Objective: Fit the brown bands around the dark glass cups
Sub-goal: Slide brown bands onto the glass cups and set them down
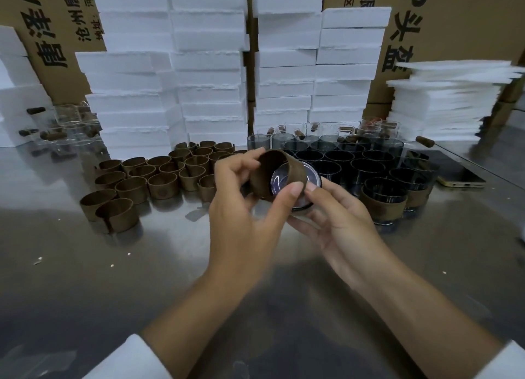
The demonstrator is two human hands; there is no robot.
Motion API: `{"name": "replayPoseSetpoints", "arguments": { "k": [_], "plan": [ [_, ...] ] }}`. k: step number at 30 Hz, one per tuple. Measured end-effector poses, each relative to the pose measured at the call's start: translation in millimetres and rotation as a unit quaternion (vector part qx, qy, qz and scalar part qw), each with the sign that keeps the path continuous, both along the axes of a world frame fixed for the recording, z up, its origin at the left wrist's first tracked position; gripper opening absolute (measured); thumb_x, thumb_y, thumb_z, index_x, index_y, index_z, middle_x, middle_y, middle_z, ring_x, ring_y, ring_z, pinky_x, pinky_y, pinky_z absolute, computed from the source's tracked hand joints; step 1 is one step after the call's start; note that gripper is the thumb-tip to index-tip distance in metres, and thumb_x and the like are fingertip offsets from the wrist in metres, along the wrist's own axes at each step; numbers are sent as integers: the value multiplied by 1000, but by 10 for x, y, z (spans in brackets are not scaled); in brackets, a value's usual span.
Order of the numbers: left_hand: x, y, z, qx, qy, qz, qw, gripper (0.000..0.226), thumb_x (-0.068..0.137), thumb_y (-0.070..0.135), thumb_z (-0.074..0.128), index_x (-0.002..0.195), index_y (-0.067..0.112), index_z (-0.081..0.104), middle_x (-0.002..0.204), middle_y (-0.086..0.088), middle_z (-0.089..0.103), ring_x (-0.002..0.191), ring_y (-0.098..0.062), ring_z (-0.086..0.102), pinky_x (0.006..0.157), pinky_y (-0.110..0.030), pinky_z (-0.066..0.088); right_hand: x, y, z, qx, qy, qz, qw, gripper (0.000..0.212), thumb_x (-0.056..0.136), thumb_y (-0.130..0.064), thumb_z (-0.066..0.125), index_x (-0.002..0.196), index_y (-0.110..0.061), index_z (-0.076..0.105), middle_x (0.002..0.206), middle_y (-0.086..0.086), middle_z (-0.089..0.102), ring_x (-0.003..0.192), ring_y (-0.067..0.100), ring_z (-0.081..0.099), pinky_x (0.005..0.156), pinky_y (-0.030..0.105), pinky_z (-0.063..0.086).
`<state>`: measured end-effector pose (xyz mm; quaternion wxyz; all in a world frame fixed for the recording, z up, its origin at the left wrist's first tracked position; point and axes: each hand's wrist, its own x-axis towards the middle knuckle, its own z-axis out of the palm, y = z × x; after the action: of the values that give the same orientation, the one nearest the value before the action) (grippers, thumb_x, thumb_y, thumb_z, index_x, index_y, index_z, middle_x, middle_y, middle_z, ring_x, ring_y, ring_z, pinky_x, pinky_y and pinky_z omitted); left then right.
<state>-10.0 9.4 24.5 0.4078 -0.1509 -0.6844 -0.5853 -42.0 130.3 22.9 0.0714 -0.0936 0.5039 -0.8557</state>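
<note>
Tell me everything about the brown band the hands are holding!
The brown band is a short, wide ring of matte brown material, perhaps leather. It is tipped sideways, opening toward the camera, above the metal table. The left hand pinches its rim. It seems partly slid over a dark glass cup held by the right hand.

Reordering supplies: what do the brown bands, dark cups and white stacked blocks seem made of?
Brown bands: matte, stiff split rings, perhaps leather or imitation. Dark cups: smoky glass, glossy, see-through, with reflections on the rims. White blocks: probably polystyrene foam, matte, with rough crumbly edges.
</note>
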Motion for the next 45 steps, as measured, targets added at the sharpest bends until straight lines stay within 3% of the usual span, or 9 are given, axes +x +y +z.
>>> {"name": "replayPoseSetpoints", "arguments": {
  "k": [6,14,18,22,25,31,34,39,45],
  "plan": [
    [6,7,-3,-22,-42,40,998,65,64,53,72,123,36,51,119,10,59,114,-4,57,94,-19,46,48,7,-1,-102,-6,104,989,34,86,-14,58,117,-28,65,104,3,74,89,15,71,69,29,57],
    [68,98,53,-10,-5,-4,1000,57,63,40,76,109,28,46,105,31,58,101,5,59,82,-7,43,145,-92,81,-78,-4,142,987,76,69,-53,64,134,-14,54,137,22,53,125,29,56,90,37,54],
    [53,90,41,-2,-13,-22,1000,60,62,45,74,111,31,43,102,36,55,101,5,58,82,-8,43,158,-97,75,-81,-3,148,986,79,64,-52,69,132,-13,55,127,14,64,111,22,65,77,29,56],
    [56,81,34,-23,-35,-60,997,64,65,53,70,116,32,37,105,35,55,105,1,59,85,-11,45,146,-83,57,-77,10,157,985,82,62,-47,82,132,-13,55,115,6,70,104,17,68,89,36,55],
    [76,81,35,-36,-56,-71,995,53,80,69,50,118,35,35,108,31,57,102,4,59,80,-9,45,133,-71,49,-57,16,150,987,64,66,-29,84,123,-17,60,91,-3,73,80,7,70,72,28,57],
    [47,14,31,-30,-116,-111,987,37,91,29,32,126,36,43,109,36,58,107,14,52,80,-1,39,102,-47,36,-44,5,132,990,48,68,-24,70,116,-22,65,95,4,65,85,13,62,81,32,58],
    [-14,-9,33,39,-144,-151,977,45,83,29,42,126,35,47,113,31,60,108,16,53,82,-2,41,87,-31,55,-43,8,117,992,50,67,-22,68,117,-22,65,105,5,66,91,14,62,81,31,57],
    [-113,-39,-42,90,-227,-251,937,57,70,41,62,125,27,58,116,5,68,116,-11,60,99,-36,44,59,24,91,-72,18,105,992,57,68,-17,65,125,-16,60,111,7,69,100,18,64,86,31,57],
    [-156,-35,-81,61,-212,-233,947,58,82,40,51,137,22,49,109,13,71,109,-4,63,80,-21,55,30,36,88,-67,28,89,993,60,70,-19,63,130,-13,57,106,8,70,97,18,68,86,32,57]
  ]
}}
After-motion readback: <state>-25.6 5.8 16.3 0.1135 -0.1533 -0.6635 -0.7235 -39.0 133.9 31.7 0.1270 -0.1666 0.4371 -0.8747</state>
